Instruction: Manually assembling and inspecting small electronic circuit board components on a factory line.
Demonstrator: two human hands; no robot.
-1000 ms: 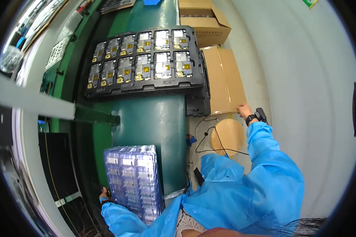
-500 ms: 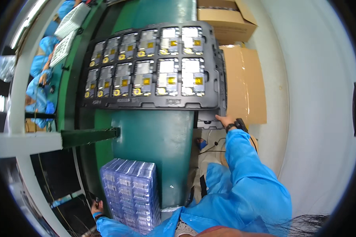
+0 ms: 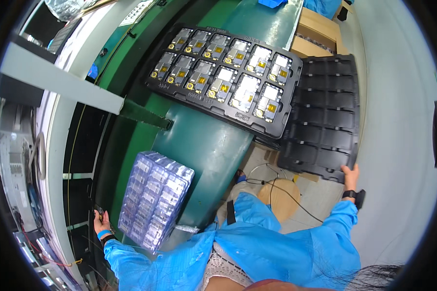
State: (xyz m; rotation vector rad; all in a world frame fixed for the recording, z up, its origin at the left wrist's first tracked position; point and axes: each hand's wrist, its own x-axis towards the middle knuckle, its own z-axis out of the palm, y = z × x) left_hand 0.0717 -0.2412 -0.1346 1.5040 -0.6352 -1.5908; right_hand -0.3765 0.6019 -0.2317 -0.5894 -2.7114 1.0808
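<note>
My right hand (image 3: 351,175) grips the near corner of a black moulded tray (image 3: 321,114) with bare compartments, which hangs beside the bench's right edge. Left of it, another black tray (image 3: 212,107) lies on the green bench, holding two rows of phone-like circuit boards (image 3: 245,93) with yellow patches. My left hand (image 3: 101,223) is out at the bench's left side, fingers curled around a small dark thing too small to name. Near that hand stands a stack of clear plastic trays (image 3: 155,201) with small parts in their pockets.
An open cardboard box (image 3: 318,31) stands beyond the bare tray, at the right of the bench (image 3: 199,140). A round wooden stool (image 3: 280,196) and a dark cable are below on the right. A white metal post (image 3: 63,75) crosses the left side, and a wall rises at right.
The bare black tray has come out from beside the loaded one and swung right, with my right hand on its corner. The view has turned, and my left hand is raised slightly higher.
</note>
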